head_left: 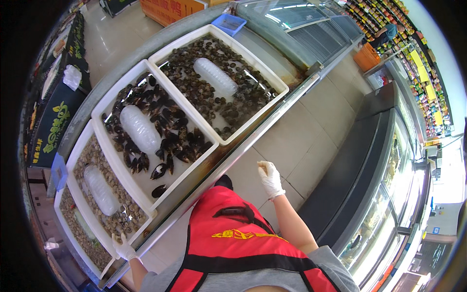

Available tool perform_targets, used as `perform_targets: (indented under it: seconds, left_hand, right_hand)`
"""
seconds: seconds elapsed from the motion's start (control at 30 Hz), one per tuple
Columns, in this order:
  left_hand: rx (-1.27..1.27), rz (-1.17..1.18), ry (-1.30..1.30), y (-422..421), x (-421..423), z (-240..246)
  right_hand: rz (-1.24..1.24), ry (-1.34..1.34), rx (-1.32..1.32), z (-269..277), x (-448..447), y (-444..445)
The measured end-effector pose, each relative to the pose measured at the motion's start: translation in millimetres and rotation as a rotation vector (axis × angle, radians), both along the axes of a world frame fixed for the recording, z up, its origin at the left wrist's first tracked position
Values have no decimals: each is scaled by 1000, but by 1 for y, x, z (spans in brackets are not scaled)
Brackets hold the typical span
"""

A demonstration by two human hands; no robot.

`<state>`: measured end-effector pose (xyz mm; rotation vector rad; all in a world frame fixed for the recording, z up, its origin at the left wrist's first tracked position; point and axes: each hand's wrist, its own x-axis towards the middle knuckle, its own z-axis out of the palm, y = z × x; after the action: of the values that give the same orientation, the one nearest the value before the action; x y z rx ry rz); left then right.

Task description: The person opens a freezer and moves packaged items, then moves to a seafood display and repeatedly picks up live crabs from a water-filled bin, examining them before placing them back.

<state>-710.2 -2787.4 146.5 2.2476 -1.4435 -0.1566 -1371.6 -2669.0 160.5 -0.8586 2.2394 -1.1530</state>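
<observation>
My gloved left hand (125, 250) is at the near corner of a white tub of clams (136, 208), fingers apart, touching or just above its rim. In that tub lies an ice-filled plastic bottle (101, 190). To its right, a tub of dark mussels (175, 131) in shallow water holds another frosted bottle (140, 129). A third white tub contains dark sea snails (186, 80) and a similar bottle (215, 76). My gloved right hand (270, 179) hangs over the tiled floor with curled fingers; no object shows in it.
A metal-edged display counter (248, 137) carries the tubs, including one of small shellfish (85, 233) at far left. A blue plastic basket (229, 24) sits behind the snails. Dark refrigerated cases (346, 171) line the aisle's right. Farther off, a person (386, 34) bends near an orange bin (366, 57).
</observation>
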Motion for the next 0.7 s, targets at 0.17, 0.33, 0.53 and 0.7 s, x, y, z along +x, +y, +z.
perform_targets:
  seconds: [0.17,0.33,0.53,0.7]
  left_hand:
    - [141,131,-159,-4,-2,9]
    - [2,165,5,-57,-83,37]
    - [-225,-274,425,-108,-224,71]
    - [-80,-168,383,-90,-326,78]
  right_hand:
    - [79,152,-67,12,-41,-41]
    - [-11,115,-81,21,-77,-53]
    - [-153,124,-71,24,-122,-64]
    - [-142,198,-221,38,-168,-103]
